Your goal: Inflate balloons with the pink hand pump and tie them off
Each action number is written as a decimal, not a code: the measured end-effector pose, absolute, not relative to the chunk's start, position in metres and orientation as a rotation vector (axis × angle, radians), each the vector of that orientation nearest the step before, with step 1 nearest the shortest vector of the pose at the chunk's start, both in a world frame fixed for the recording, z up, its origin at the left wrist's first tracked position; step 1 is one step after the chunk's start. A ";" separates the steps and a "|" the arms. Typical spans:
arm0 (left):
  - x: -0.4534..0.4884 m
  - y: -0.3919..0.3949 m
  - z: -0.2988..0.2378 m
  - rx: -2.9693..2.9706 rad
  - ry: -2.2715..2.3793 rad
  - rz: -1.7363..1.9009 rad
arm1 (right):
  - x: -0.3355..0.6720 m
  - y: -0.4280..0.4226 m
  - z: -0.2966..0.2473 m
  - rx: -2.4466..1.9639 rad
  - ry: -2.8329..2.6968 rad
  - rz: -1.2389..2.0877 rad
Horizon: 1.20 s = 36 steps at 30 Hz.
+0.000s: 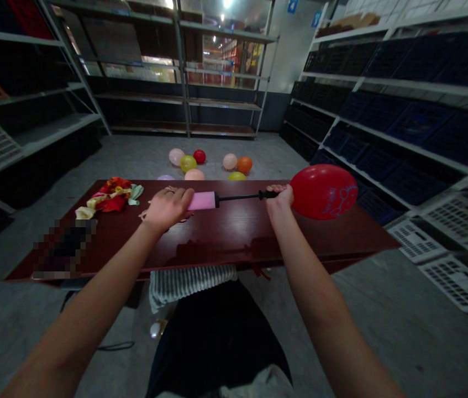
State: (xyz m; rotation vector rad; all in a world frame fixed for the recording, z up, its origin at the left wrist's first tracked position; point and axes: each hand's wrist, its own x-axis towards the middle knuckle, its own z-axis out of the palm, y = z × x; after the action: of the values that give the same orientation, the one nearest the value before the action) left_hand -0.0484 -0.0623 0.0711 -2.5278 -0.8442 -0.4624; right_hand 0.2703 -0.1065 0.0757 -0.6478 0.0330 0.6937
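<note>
My left hand [168,207] is closed around the pink barrel of a hand pump [203,200] held level over the dark red table [225,235]. The pump's black rod runs right to its black nozzle end. My right hand [278,199] pinches the neck of a red inflated balloon [324,191] against that nozzle. The balloon bears a faint blue print and hangs past the table's right part. A heap of flat, uninflated balloons [109,199] in red, yellow and green lies at the table's far left.
Several inflated balloons [209,163] in pink, yellow, red and orange lie on the concrete floor beyond the table. Metal shelving [383,83] with dark crates lines both sides. White plastic crates [449,249] stand at the right. A blurred patch sits on the table's left front.
</note>
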 end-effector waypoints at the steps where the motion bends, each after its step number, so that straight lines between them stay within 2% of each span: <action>1: -0.047 -0.063 0.074 -2.534 -0.847 -0.473 | 0.272 -0.107 0.075 -0.644 0.033 0.694; 11: -0.007 -0.089 0.111 -2.466 -0.866 -0.462 | 0.277 -0.109 0.080 -0.581 0.036 0.704; 19: 0.041 -0.103 0.101 -2.508 -0.831 -0.468 | 0.238 -0.103 0.082 -0.595 0.017 0.737; 36: 0.015 -0.081 0.080 -2.504 -0.905 -0.516 | 0.240 -0.097 0.091 -0.547 0.047 0.715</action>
State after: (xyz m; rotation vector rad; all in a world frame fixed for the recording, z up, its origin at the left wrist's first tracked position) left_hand 0.0148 -0.0811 0.0804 -2.5042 -0.9047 -0.5156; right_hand 0.2402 -0.0966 0.0912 -0.5473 0.0468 0.7146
